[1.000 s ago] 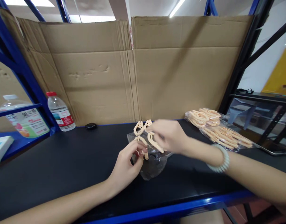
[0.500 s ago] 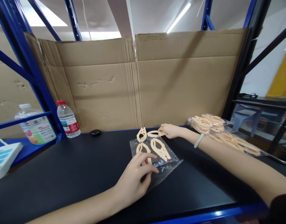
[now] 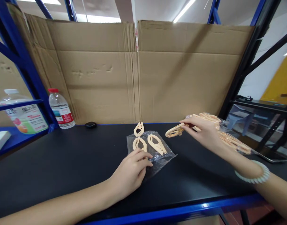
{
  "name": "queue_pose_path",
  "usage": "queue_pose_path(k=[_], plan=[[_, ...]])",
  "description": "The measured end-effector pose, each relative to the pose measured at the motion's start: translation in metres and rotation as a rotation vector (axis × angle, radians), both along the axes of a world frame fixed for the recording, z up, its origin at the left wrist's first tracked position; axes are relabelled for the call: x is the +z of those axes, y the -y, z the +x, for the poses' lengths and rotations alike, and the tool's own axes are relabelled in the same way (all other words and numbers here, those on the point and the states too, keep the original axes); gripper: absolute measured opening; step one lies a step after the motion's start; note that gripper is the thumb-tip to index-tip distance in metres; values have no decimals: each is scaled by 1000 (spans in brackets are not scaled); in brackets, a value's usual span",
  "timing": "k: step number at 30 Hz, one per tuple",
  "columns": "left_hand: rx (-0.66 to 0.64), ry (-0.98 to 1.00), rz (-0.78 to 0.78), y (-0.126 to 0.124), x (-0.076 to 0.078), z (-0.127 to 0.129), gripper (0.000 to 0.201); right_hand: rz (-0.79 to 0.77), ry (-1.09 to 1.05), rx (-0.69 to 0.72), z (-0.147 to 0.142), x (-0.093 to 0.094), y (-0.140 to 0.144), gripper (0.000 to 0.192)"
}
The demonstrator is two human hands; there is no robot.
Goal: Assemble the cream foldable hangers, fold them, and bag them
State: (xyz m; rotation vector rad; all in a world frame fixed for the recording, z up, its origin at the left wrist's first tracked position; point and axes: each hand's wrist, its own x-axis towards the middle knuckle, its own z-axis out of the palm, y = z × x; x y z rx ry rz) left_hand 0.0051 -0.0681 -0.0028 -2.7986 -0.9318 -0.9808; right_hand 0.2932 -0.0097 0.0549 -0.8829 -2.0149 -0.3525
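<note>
A: Peach plastic clip [image 3: 174, 131], pinched at one end by right hand [image 3: 205, 132] above bench [image 3: 63, 162]; looked light, stiff.

B: Left hand [image 3: 130, 172] lay flat, fingers unclenched, pressing slippery bag [image 3: 150, 150].

— What is seen behind the black tabletop [image 3: 63, 162]?
— Flattened cardboard sheets [image 3: 134, 72] are propped against blue rack uprights [image 3: 28, 72].
— And overhead?
— Strip lights [image 3: 184, 11] are mounted on a pale ceiling; a yellow panel [image 3: 280, 78] is glimpsed at right.
</note>
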Motion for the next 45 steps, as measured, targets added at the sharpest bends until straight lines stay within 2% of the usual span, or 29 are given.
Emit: queue_pose_path(k=[4, 7, 11, 13, 17, 22, 28, 32, 35, 38, 40, 42, 45], plan=[[-9, 27, -10, -1, 2, -2, 40, 111, -25, 91, -13, 17, 56, 8], [-19, 87, 22, -2, 4, -2, 39, 89, 57, 192, -24, 18, 92, 10], [-10, 168, 102, -3, 5, -1, 37, -19, 172, 325, -39, 8, 114, 15], [-6, 193, 127, -4, 5, -1, 37, 32, 239, 354, -49, 2, 113, 17], [1, 225, 160, -4, 6, -2, 36, 256, 403, 319, -69, -8, 97, 25], [52, 262, 169, -1, 12, 0, 29, 433, 578, 101, -90, -20, 69, 24], [57, 273, 192, 0, 13, 1, 29, 431, 649, -97, -103, -43, 46, 22], [52, 276, 165, -1, 12, 2, 30, 402, 650, -131, -105, -53, 42, 25], [58, 295, 113, -2, 11, 1, 26, 290, 585, -23, -101, -42, 42, 20], [59, 293, 42, -3, 9, -1, 23, 57, 354, 165, -94, -16, 27, 28], [51, 263, 12, -3, 8, -1, 25, -14, 186, 173, -92, 0, 0, 28], [36, 234, -12, -2, 7, -2, 27, -109, 227, 186, -97, 8, -39, 17], [16, 215, -29, 0, 6, -2, 29, -249, 500, 318, -113, 1, -102, 49]])
